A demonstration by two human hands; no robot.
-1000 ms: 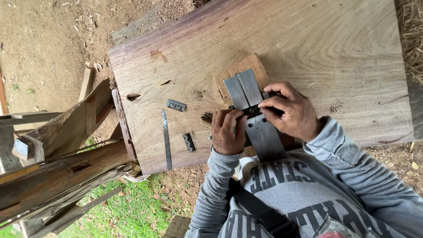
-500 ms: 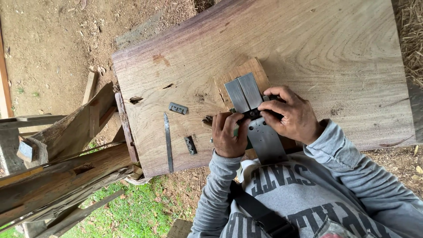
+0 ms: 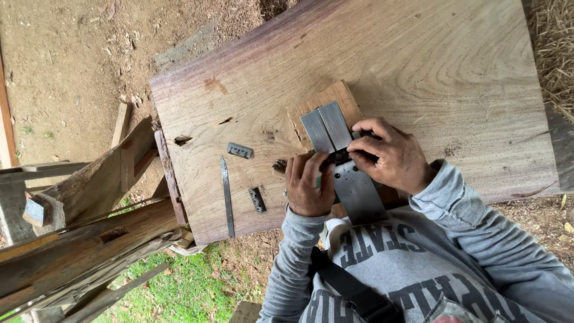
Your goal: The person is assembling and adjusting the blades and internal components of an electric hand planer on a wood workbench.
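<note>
A flat grey metal tool [image 3: 344, 158], made of long plates joined by a dark fitting, lies on a small wooden block [image 3: 320, 101] on a big wooden slab [image 3: 418, 66]. My left hand [image 3: 308, 185] grips the tool's left side at the fitting. My right hand [image 3: 391, 158] pinches the dark fitting from the right. The lower plate reaches toward my grey sweatshirt.
On the slab to the left lie a thin metal blade [image 3: 227, 194], a small grey metal bracket [image 3: 240, 150] and a small dark metal piece [image 3: 258, 200]. Rough timbers [image 3: 78, 239] are stacked at the left, over bare dirt and grass. Straw lies at the right edge.
Both hands stay on the metal tool with only slight shifts. The view has drifted a little to the left.
</note>
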